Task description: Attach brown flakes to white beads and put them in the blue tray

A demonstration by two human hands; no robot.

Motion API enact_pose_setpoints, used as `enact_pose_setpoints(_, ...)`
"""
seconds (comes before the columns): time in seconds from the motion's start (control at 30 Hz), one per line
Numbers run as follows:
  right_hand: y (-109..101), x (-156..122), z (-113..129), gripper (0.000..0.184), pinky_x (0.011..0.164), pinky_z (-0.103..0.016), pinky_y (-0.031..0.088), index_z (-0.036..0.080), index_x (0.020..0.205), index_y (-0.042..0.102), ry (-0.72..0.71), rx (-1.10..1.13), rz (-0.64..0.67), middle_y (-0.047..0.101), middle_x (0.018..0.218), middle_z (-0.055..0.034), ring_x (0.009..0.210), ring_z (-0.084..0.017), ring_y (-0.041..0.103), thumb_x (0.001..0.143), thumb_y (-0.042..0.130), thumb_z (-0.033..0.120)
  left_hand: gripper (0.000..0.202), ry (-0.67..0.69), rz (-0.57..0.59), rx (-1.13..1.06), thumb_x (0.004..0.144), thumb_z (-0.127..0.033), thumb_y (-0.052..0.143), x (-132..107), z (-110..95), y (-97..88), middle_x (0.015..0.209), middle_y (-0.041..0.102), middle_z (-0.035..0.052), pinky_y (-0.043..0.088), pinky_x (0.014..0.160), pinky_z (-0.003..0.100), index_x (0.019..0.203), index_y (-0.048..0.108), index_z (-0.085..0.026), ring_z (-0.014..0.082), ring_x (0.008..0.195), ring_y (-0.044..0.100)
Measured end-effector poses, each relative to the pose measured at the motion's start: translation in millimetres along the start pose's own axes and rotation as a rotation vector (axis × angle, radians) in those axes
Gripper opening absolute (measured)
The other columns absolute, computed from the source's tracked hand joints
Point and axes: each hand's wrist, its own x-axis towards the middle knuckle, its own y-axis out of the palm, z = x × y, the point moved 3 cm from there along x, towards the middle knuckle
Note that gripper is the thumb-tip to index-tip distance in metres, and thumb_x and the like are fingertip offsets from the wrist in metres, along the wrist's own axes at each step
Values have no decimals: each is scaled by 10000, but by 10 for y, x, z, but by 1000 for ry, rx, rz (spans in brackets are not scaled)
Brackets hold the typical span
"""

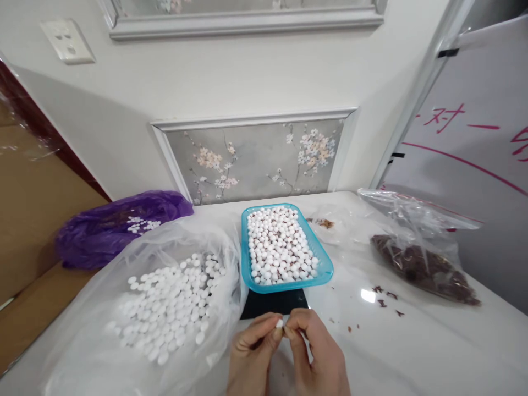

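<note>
My left hand (251,357) and my right hand (317,357) meet at the bottom centre, fingertips pinched together around one small white round piece (279,323). Just beyond them a blue plastic tray (325,273) full of the same white pieces rests on a black scale (274,302). To the left a clear plastic bag (103,330) lies open with a heap of white pieces (169,305) inside.
A purple plastic bag (107,225) holding a few white pieces lies at the back left. On the right a clear bag of dark brown bits (421,269) lies on the white table (412,341), with brown crumbs (385,300) scattered nearby. A whiteboard (474,137) leans at the right.
</note>
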Motion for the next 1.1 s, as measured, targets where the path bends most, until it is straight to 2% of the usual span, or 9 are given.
enact_pose_setpoints(0.2, 36, 5, -12, 167, 702, -232, 410, 219, 807, 502, -117, -31, -30, 515, 806, 1, 737, -125, 537, 911, 408, 129, 126, 2, 93, 35, 558, -240, 806, 3, -23, 13, 831, 724, 71, 507, 801, 292, 662, 772, -178, 214, 839, 639)
enact_pose_setpoints(0.27, 46, 10, 5, 168, 694, -237, 418, 219, 796, 509, -130, -28, -41, 517, 799, -1, 728, -128, 540, 907, 416, 133, 131, -4, 92, 45, 561, -241, 804, -10, -49, 36, 822, 723, 73, 504, 794, 278, 665, 772, -168, 212, 838, 636)
enact_pose_setpoints(0.4, 17, 28, 44, 123, 669, -235, 445, 225, 815, 528, 1, 17, -27, 549, 781, -7, 712, -141, 553, 905, 445, 209, 184, -44, 3, -6, 530, -243, 822, -39, -74, 65, 851, 733, 74, 505, 800, 251, 687, 774, -162, 209, 865, 641)
enact_pose_setpoints(0.5, -54, 44, 39, 121, 630, -225, 473, 217, 863, 545, 91, 76, 55, 582, 781, -21, 700, -149, 573, 907, 444, 268, 231, -132, -37, -143, 499, -248, 843, -40, -45, 68, 788, 749, 64, 531, 745, 219, 701, 771, -162, 166, 759, 665)
enact_pose_setpoints(0.6, -159, 59, -2, 116, 645, -220, 485, 205, 914, 545, 70, 73, 93, 595, 824, -42, 735, -154, 584, 909, 450, 272, 268, -184, -35, -235, 482, -222, 855, -29, -34, 69, 757, 757, 60, 549, 675, 186, 726, 768, -152, 120, 639, 665)
enact_pose_setpoints(0.73, -283, 50, -106, 125, 672, -220, 478, 209, 910, 552, 115, 79, 31, 586, 819, -33, 735, -152, 578, 905, 467, 300, 335, -195, 3, -295, 471, -205, 862, -45, -68, 84, 836, 764, 82, 550, 706, 176, 787, 766, -151, 139, 721, 687)
enact_pose_setpoints(0.9, -357, -4, -182, 169, 628, -211, 476, 206, 855, 577, 90, 42, -28, 592, 751, -24, 677, -146, 579, 896, 483, 341, 300, -154, -1, -286, 496, -150, 849, -53, -84, 85, 805, 765, 63, 543, 700, 149, 784, 764, -157, 120, 717, 686)
enact_pose_setpoints(1.1, -368, -47, -236, 178, 597, -225, 462, 209, 830, 570, 68, 9, 11, 591, 739, -29, 662, -155, 569, 902, 461, 330, 324, -193, -14, -304, 510, -128, 838, -18, -55, 64, 852, 767, 102, 549, 712, 155, 824, 760, -130, 131, 723, 694)
